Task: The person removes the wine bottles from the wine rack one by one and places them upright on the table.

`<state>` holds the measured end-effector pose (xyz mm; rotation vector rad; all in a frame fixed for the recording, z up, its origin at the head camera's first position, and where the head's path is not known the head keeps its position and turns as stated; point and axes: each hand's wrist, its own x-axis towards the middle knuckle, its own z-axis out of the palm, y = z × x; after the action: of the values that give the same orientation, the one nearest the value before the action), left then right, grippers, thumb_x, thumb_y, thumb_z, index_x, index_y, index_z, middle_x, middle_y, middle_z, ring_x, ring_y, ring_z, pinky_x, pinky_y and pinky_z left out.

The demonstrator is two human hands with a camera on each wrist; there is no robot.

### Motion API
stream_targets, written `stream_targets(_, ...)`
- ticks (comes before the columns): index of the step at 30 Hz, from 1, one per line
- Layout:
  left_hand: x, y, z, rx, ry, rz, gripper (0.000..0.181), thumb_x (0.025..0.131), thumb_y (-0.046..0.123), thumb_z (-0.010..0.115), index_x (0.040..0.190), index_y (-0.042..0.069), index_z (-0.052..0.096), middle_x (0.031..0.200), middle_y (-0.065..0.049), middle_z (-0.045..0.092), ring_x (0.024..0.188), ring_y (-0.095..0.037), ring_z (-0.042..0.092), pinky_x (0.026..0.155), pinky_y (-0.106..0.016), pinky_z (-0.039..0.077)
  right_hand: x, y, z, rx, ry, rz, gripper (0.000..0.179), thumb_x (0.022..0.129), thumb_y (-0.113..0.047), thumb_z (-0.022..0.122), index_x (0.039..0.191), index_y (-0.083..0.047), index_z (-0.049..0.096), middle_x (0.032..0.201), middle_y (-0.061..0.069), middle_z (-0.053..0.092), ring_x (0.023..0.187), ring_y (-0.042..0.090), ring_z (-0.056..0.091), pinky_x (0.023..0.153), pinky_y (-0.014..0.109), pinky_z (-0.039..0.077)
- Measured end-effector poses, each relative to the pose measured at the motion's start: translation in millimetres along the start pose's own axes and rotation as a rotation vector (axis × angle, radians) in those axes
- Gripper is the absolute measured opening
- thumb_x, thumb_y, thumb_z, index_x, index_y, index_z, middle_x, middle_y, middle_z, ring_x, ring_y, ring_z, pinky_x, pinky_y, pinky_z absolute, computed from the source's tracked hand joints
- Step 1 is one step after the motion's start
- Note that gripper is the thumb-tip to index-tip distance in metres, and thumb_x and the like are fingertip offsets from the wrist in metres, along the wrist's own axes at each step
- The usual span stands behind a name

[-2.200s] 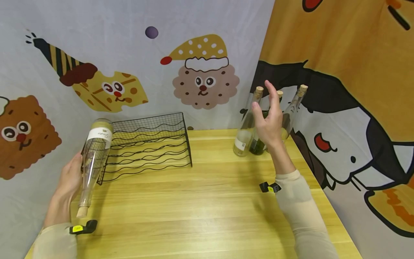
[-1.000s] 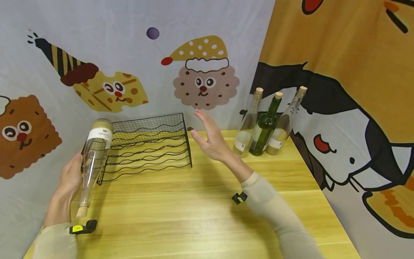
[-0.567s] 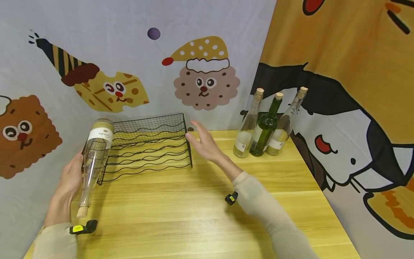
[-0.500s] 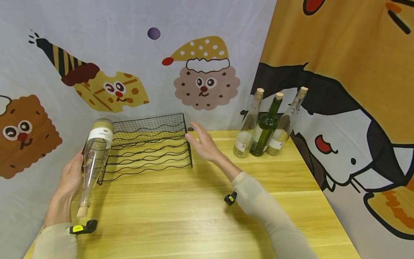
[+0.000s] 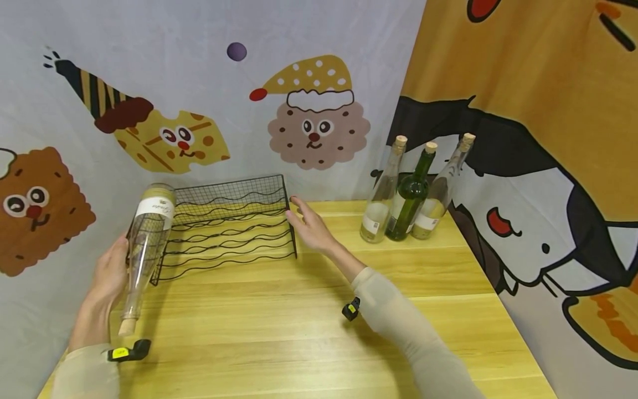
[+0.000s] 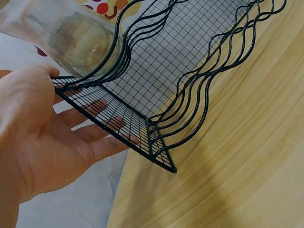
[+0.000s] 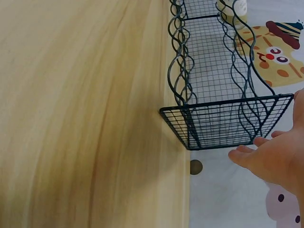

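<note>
A black wire wine rack (image 5: pixel 224 238) with wavy rails stands on the wooden table. In its left end lies a clear glass bottle (image 5: pixel 149 238) with a white label, its corked neck pointing toward me. My left hand (image 5: pixel 111 269) is at the rack's left end; the left wrist view shows its extended fingers (image 6: pixel 90 130) against the outside of the mesh end panel, the thumb by the top edge. My right hand (image 5: pixel 314 228) is at the opposite end, its thumb and fingertips at the right end panel (image 7: pixel 228 123). Whether those fingertips all touch it is unclear.
Several corked bottles stand at the back right: a clear bottle (image 5: pixel 381 199), a green bottle (image 5: pixel 411 191) and another clear bottle (image 5: pixel 438 194). A printed curtain (image 5: pixel 319 33) hangs right behind the table (image 5: pixel 279 332).
My right hand has moved left from in front of the standing bottles to the rack's right end. My left hand, the rack and the lying bottle have stayed put.
</note>
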<state>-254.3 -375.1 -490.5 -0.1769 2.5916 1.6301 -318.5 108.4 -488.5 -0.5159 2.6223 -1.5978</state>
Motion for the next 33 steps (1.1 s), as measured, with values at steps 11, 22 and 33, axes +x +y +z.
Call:
stream_targets(11, 0.2, -0.8, -0.7, -0.042, -0.01, 0.007, 0.066, 0.121, 0.061, 0.013, 0.181, 0.037, 0.004, 0.189, -0.017, -0.006, 0.174, -0.051, -0.005, 0.142, -0.074, -0.002, -3.9, 3.2, 6.8, 0.072, -0.032, 0.041, 0.072, 0.122, -0.058, 0.039, 0.183, -0.024, 0.022, 0.189, 0.005, 0.028, 0.169, 0.041, 0.042, 0.139, 0.061, 0.04)
stream_targets(22, 0.6, -0.7, 1.2, -0.031, 0.004, 0.001, 0.066, 0.121, 0.061, 0.013, 0.181, 0.036, 0.005, 0.189, -0.017, -0.005, 0.174, -0.05, -0.004, 0.143, -0.073, 0.0, -6.7, 4.8, 10.1, 0.12, -0.021, 0.05, 0.065, 0.124, -0.045, 0.04, 0.182, -0.02, 0.026, 0.187, 0.01, 0.033, 0.165, 0.042, 0.047, 0.138, 0.061, 0.042)
stream_targets(33, 0.7, -0.8, -2.1, 0.019, 0.002, 0.02, 0.07, 0.121, 0.058, 0.011, 0.182, 0.025, 0.003, 0.188, -0.022, -0.003, 0.174, -0.052, -0.004, 0.143, -0.072, -0.002, -6.8, 7.6, 10.7, 0.17, -0.026, 0.041, 0.073, 0.123, -0.054, 0.04, 0.181, -0.014, 0.026, 0.187, 0.012, 0.032, 0.167, 0.042, 0.044, 0.138, 0.062, 0.041)
